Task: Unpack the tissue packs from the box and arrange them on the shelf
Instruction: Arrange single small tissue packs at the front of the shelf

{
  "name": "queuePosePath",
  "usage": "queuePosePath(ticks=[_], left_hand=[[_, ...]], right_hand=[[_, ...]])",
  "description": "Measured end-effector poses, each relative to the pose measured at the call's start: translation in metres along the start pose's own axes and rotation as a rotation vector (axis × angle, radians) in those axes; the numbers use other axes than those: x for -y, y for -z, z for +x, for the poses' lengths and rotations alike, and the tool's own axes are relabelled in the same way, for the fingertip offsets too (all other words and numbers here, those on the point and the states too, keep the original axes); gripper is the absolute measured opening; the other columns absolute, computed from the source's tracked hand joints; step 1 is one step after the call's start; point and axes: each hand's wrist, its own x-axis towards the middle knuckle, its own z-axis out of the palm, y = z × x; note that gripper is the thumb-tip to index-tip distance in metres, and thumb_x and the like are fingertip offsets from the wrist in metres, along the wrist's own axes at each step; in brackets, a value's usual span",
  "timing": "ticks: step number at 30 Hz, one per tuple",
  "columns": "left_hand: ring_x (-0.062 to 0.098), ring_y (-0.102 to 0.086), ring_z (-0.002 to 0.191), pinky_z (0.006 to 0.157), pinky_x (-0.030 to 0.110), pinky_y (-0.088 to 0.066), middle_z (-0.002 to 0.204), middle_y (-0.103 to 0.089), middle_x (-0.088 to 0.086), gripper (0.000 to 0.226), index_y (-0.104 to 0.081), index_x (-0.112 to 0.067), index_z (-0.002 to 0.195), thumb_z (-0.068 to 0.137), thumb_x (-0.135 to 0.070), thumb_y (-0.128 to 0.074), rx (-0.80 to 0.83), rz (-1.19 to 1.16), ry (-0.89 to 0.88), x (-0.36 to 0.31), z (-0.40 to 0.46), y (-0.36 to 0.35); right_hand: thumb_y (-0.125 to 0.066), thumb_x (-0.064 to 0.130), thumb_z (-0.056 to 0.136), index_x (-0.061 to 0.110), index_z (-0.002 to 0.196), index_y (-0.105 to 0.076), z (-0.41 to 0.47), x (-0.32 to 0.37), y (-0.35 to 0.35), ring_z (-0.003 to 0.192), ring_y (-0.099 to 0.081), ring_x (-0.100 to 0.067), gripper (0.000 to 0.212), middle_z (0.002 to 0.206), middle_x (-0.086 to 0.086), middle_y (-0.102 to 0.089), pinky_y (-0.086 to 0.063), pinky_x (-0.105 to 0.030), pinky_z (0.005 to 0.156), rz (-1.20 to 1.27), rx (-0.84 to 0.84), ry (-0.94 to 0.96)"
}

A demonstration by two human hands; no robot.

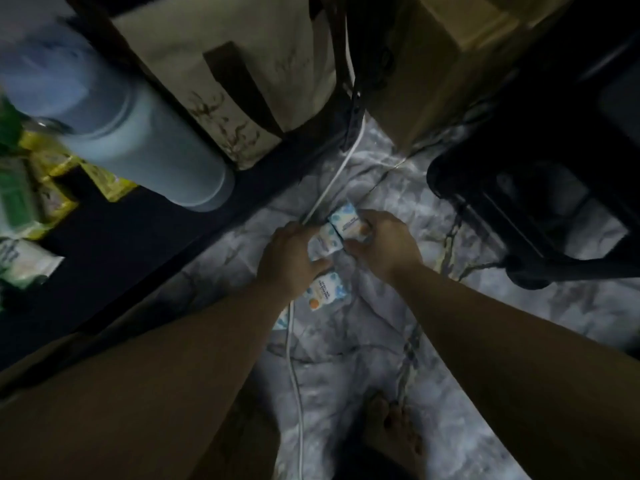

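Observation:
Small white-and-blue tissue packs lie on the marble-patterned floor (346, 358). My left hand (291, 258) grips one tissue pack (323, 244), and my right hand (384, 244) grips another tissue pack (346, 220) right beside it. A third tissue pack (323, 292) rests on the floor just below my left hand, and part of one more pack (281, 322) peeks from under my left forearm. A cardboard box (426, 64) stands at the top right. The dark shelf (114, 233) is on the left.
A white cable (294, 358) runs across the floor under the packs. A pale blue cylinder (145, 143), yellow and green packets (41, 188) and a beige bag (242, 64) sit on the left. A black stool (540, 216) stands at right. My bare foot (394, 438) is below.

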Motion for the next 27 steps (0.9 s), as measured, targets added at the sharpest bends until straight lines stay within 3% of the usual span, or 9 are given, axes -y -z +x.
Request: queuePosePath(ticks=[3, 7, 9, 11, 15, 19, 21, 24, 27], left_hand=[[0.036, -0.056, 0.111, 0.091, 0.048, -0.052, 0.117, -0.065, 0.013, 0.062, -0.065, -0.019, 0.132, 0.076, -0.031, -0.088, -0.069, 0.092, -0.015, 0.01, 0.005, -0.009], [0.037, -0.059, 0.105, 0.086, 0.047, -0.053, 0.111, -0.068, 0.013, 0.055, -0.068, -0.015, 0.124, 0.076, -0.033, -0.087, -0.116, 0.104, -0.008, 0.012, 0.006, -0.008], [0.036, -0.061, 0.105, 0.086, 0.048, -0.055, 0.11, -0.068, 0.014, 0.054, -0.068, -0.013, 0.124, 0.076, -0.033, -0.087, -0.126, 0.025, 0.018, 0.011, 0.002, -0.003], [0.034, -0.064, 0.105, 0.087, 0.046, -0.057, 0.112, -0.066, 0.012, 0.056, -0.068, -0.013, 0.125, 0.077, -0.034, -0.087, -0.141, -0.077, 0.058, 0.003, -0.007, 0.006], [0.025, -0.068, 0.099, 0.079, 0.034, -0.056, 0.111, -0.068, 0.009, 0.053, -0.071, -0.014, 0.119, 0.074, -0.038, -0.086, -0.246, -0.249, 0.064, -0.029, -0.039, 0.041], [-0.006, -0.065, 0.092, 0.076, 0.02, -0.056, 0.108, -0.066, -0.012, 0.05, -0.058, -0.051, 0.102, 0.073, -0.028, -0.093, -0.299, -0.484, 0.107, -0.08, -0.087, 0.106], [-0.014, -0.063, 0.093, 0.073, 0.01, -0.053, 0.111, -0.065, -0.013, 0.056, -0.057, -0.051, 0.103, 0.073, -0.023, -0.094, -0.331, -0.541, 0.113, -0.106, -0.119, 0.144], [-0.001, -0.068, 0.101, 0.077, 0.015, -0.057, 0.12, -0.067, -0.002, 0.053, -0.065, -0.031, 0.117, 0.073, -0.024, -0.094, -0.392, -0.597, 0.097, -0.142, -0.17, 0.204], [0.001, -0.067, 0.1, 0.076, 0.013, -0.055, 0.115, -0.066, -0.004, 0.05, -0.065, -0.03, 0.117, 0.075, -0.029, -0.091, -0.436, -0.565, 0.016, -0.182, -0.216, 0.268]], right_hand=[[-0.078, 0.029, 0.086, 0.019, 0.134, -0.06, 0.014, -0.006, -0.013, 0.107, -0.061, -0.027, 0.052, 0.119, -0.008, -0.064, -0.052, -0.038, 0.087, 0.042, -0.072, -0.035], [-0.08, 0.026, 0.084, 0.015, 0.092, -0.063, 0.023, -0.005, -0.014, 0.082, -0.062, -0.022, 0.022, 0.086, -0.002, -0.065, -0.05, -0.034, 0.068, 0.141, -0.068, -0.172], [-0.08, 0.022, 0.086, 0.019, 0.073, -0.055, 0.021, -0.003, -0.009, 0.066, -0.057, -0.016, 0.028, 0.068, 0.005, -0.056, -0.04, -0.027, 0.058, 0.212, -0.07, -0.194], [-0.082, 0.024, 0.085, 0.019, 0.078, -0.057, 0.011, -0.001, -0.002, 0.063, -0.055, -0.01, 0.026, 0.069, 0.008, -0.055, -0.037, -0.026, 0.054, 0.299, -0.089, -0.226], [-0.087, 0.028, 0.08, 0.016, 0.088, -0.069, -0.037, 0.019, 0.028, 0.074, -0.07, -0.017, 0.023, 0.08, 0.003, -0.074, -0.055, -0.036, 0.066, 0.572, -0.158, -0.239], [-0.085, 0.024, 0.085, 0.018, 0.094, -0.072, -0.112, 0.064, 0.082, 0.078, -0.075, -0.017, 0.017, 0.086, 0.0, -0.078, -0.058, -0.035, 0.068, 0.732, -0.213, -0.233], [-0.083, 0.021, 0.086, 0.018, 0.096, -0.072, -0.15, 0.095, 0.116, 0.079, -0.075, -0.013, 0.015, 0.087, 0.003, -0.078, -0.059, -0.034, 0.069, 0.769, -0.215, -0.204], [-0.081, 0.012, 0.087, 0.013, 0.1, -0.073, -0.203, 0.147, 0.169, 0.077, -0.074, -0.012, 0.016, 0.088, 0.001, -0.078, -0.061, -0.029, 0.066, 0.832, -0.219, -0.141], [-0.08, 0.009, 0.087, 0.011, 0.102, -0.072, -0.252, 0.204, 0.221, 0.074, -0.073, -0.014, 0.017, 0.087, -0.001, -0.077, -0.062, -0.031, 0.066, 0.858, -0.226, -0.066]])
